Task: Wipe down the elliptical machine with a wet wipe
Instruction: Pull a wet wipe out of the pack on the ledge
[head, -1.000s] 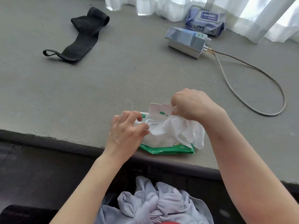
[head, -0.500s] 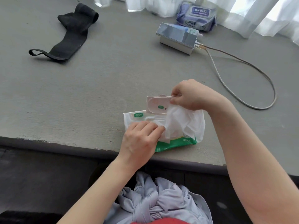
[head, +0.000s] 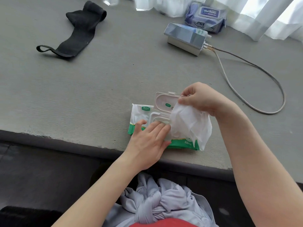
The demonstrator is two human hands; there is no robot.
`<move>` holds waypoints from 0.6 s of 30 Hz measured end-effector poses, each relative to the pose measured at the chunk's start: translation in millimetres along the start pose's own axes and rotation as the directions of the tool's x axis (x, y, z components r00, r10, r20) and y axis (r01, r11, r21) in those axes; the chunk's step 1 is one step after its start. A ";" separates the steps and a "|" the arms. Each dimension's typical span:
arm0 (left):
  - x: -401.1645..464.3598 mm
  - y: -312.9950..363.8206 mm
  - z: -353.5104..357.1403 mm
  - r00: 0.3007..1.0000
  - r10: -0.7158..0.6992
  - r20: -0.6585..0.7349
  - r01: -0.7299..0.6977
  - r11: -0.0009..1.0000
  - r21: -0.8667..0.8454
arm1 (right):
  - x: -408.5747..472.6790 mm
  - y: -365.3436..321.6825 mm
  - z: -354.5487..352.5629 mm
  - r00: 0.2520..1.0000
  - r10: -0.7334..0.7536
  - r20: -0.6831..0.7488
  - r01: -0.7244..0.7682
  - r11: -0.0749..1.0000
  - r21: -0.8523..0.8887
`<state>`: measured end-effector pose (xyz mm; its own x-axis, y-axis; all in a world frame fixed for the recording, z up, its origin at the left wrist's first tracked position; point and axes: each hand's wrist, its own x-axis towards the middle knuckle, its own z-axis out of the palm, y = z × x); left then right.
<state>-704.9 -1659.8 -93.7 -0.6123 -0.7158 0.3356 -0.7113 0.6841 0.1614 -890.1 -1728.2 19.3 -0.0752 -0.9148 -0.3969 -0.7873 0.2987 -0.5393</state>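
Head view only. My right hand (head: 199, 97) pinches a white wet wipe (head: 190, 125) at its top edge, grip closed on it. The wipe hangs crumpled over the right half of the green-and-white wipe pack (head: 142, 115) and hides that part. My left hand (head: 147, 141) lies flat on the pack's front, fingers straight, pressing near the dispenser opening; that grip is open and holds nothing. The pack's flip lid (head: 164, 102) stands open and tilts back, just left of my right hand. The pack sits near the front edge of the grey tabletop (head: 106, 82).

No elliptical in frame.

Around:
- black strap (head: 77, 33) with a loop end, far left, well apart from the pack
- silver box (head: 185, 38) far right, braided cable (head: 255, 94) curling off it toward the right, passing near my right wrist but not touching
- blue wipe pack (head: 206, 17) just behind the box, at the foot of white curtains (head: 270, 13)
- knotted grey cloth (head: 160, 203) at bottom centre, below the tabletop edge, between my forearms
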 end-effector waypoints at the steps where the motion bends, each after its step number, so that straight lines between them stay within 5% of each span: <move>1: 2.1 1.2 -0.9 1.000 0.003 -0.001 -0.003 1.000 0.013 | -0.9 0.2 -1.0 1.000 0.000 0.012 -0.001 0.999 0.047; 7: 0.9 1.0 -11.3 0.996 0.056 -0.075 -0.050 0.995 0.086 | -5.6 10.4 -6.4 0.999 0.015 0.035 -0.020 0.989 0.149; 14: -17.6 -8.4 -11.9 0.977 0.099 -0.187 -0.106 0.994 -0.031 | -4.9 8.1 -9.3 0.997 0.045 0.063 -0.056 0.982 0.182; 18: -18.4 -8.0 -5.8 0.983 0.137 -0.119 -0.136 0.990 0.021 | -3.8 7.0 -10.7 0.990 0.079 0.116 -0.103 0.970 0.219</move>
<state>-685.9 -1651.2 -95.8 -0.6591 -0.5933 0.4623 -0.6285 0.7720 0.0948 -901.9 -1725.5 25.0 -0.0656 -0.8508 -0.5213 -0.6221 0.4434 -0.6453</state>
